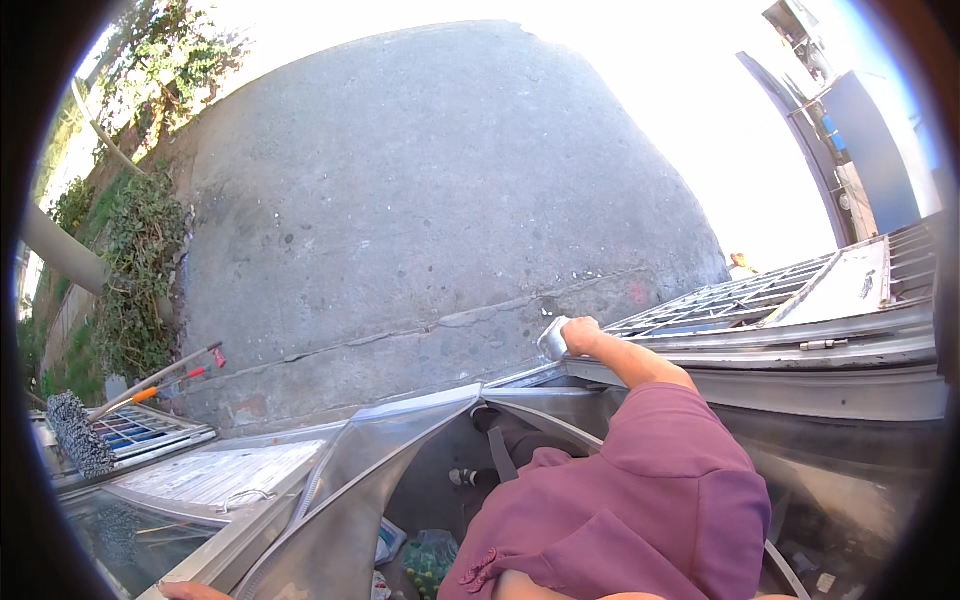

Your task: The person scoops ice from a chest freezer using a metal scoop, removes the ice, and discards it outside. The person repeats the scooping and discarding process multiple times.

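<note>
Pinching a grey cloth-like wad (551, 341) in the right hand (579, 337), maybe risking dropping it onto pavement (440, 190) through slack grip, can't tell with left hand (194, 591).

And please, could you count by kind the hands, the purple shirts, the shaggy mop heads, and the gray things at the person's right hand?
Hands: 2, the left hand and right hand
Gray thing: 1
Shaggy mop head: 1
Purple shirt: 1
Total: 5

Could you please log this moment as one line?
right hand: closed on silvery-grey item, kind unclear | left hand: lower edge, mostly cut off | nearby: grey mop head, pavement
</note>
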